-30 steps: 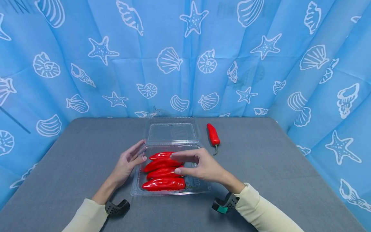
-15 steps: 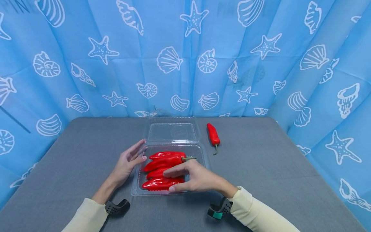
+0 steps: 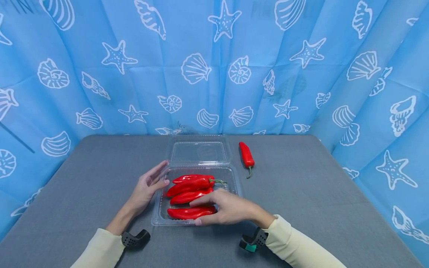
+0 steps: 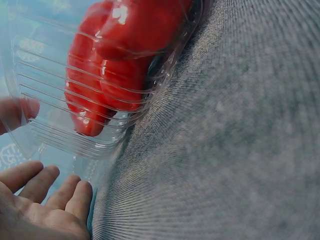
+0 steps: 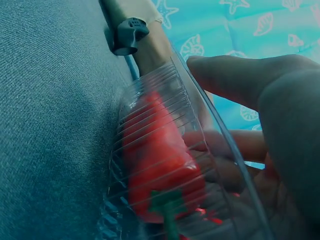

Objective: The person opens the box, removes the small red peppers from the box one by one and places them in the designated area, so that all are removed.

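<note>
A clear plastic clamshell container (image 3: 234, 178) lies with its lid (image 3: 199, 152) folded back. Several red chili peppers (image 3: 189, 186) lie crosswise in it, stems to the right. My left hand (image 3: 145, 190) rests at the left side, thumb on the rim and the other fingers extended outside the wall. Over the front right corner is my right hand (image 3: 226, 208); its fingers reach inside, between the front pepper (image 3: 189, 213) and the one behind. The right thumb (image 5: 225, 75) is by the front rim, with the front pepper (image 5: 160, 160) seen through the wall.
One more red chili pepper (image 3: 247, 154) lies on the grey cloth-covered table (image 3: 301, 193), right of the lid. A blue curtain (image 3: 214, 93) with shells and starfish hangs behind the table. Each wrist wears a black band (image 3: 135, 239).
My right hand has come nearer and lower, from above the middle peppers to the front one. The front pepper has shifted slightly right and a gap has opened behind it. The left hand stays still.
</note>
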The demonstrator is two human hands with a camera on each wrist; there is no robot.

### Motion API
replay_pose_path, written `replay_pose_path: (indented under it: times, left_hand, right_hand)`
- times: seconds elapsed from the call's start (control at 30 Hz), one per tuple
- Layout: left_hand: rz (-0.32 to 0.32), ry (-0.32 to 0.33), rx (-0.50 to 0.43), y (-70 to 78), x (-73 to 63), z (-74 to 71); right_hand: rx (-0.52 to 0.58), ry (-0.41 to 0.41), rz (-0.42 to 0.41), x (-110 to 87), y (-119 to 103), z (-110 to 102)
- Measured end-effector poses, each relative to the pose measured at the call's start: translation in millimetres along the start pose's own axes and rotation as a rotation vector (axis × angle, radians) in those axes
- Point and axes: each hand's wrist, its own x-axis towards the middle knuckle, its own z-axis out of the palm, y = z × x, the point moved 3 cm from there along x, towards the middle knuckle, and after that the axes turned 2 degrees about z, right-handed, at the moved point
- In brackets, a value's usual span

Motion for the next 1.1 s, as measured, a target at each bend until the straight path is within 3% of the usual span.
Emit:
replay_pose_path:
  times: [0.4, 0.73, 1.1]
  left_hand:
    - [-0.017, 0.011, 0.016, 0.6, 0.6, 0.5]
    - [-0.029, 0.02, 0.019, 0.2, 1.6, 0.0]
    - [-0.052, 0.023, 0.026, 0.6, 2.0, 1.1]
  right_hand:
    - [-0.01, -0.043, 0.059, 3.1, 1.4, 0.8]
    - [0.045, 0.02, 0.045, 2.9, 1.1, -2.2]
    - [0.081, 0.122, -0.037, -0.3, -2.6, -8.8]
